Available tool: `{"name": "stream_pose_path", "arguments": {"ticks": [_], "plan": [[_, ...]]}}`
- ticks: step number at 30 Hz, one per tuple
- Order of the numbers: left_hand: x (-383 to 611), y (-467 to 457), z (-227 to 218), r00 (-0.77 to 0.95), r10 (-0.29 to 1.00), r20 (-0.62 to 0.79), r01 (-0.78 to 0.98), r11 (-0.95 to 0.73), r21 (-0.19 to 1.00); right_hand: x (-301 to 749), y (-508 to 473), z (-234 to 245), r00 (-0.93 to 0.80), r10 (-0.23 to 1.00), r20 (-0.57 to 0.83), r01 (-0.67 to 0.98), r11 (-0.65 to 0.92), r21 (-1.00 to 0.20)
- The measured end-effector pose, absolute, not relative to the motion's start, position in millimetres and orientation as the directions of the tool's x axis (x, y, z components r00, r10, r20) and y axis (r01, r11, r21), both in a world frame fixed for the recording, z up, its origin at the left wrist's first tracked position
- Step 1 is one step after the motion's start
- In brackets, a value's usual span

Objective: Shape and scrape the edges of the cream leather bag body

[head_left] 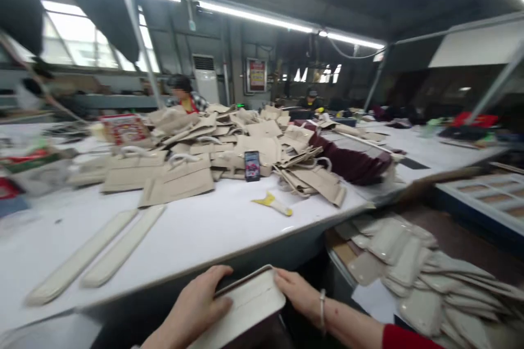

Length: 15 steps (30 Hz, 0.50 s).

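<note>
A cream, leather-like bag piece [254, 300] with rounded corners and a line along its face is held low, just off the table's front edge. My left hand [202, 301] is closed on its near left part, thumb on the face. At its far right end, my right hand [298, 293] grips the corner, with some fingers hidden behind it. Dark material shows under the piece. On the table to the left lie two long cream strips [88, 256] with rounded ends, side by side.
A white table [196, 234] bears a heap of beige bag parts [180, 177], an upright phone [252, 166] and a yellow-and-white tool [273, 204]. Dark maroon material [352, 161] lies beyond. At right, below table height, cream panels [429, 278] are piled. Other people sit farther back.
</note>
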<state>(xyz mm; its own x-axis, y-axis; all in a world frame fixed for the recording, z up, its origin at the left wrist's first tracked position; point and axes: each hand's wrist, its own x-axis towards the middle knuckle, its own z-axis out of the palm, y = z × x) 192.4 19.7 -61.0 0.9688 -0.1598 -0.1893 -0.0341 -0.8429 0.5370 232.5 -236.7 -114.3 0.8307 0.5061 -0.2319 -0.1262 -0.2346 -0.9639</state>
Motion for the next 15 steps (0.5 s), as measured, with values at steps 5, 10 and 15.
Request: {"name": "stream_pose_path", "arguments": {"ticks": [5, 10, 15], "plan": [[156, 64, -58, 0.983, 0.03, -0.18, 0.134, -0.787, 0.602, 251, -243, -97, 0.672, 0.682, -0.287, -0.169, -0.236, -0.957], [133, 99, -71, 0.968, 0.069, -0.242, 0.243, -0.504, 0.829, 254, -246, -105, 0.667, 0.708, -0.234, -0.087, -0.237, -0.968], [110, 105, -90, 0.912, 0.155, -0.38, 0.398, -0.111, 0.911, 252, -250, -126, 0.736, 0.601, -0.312, -0.165, -0.288, -0.943]]}}
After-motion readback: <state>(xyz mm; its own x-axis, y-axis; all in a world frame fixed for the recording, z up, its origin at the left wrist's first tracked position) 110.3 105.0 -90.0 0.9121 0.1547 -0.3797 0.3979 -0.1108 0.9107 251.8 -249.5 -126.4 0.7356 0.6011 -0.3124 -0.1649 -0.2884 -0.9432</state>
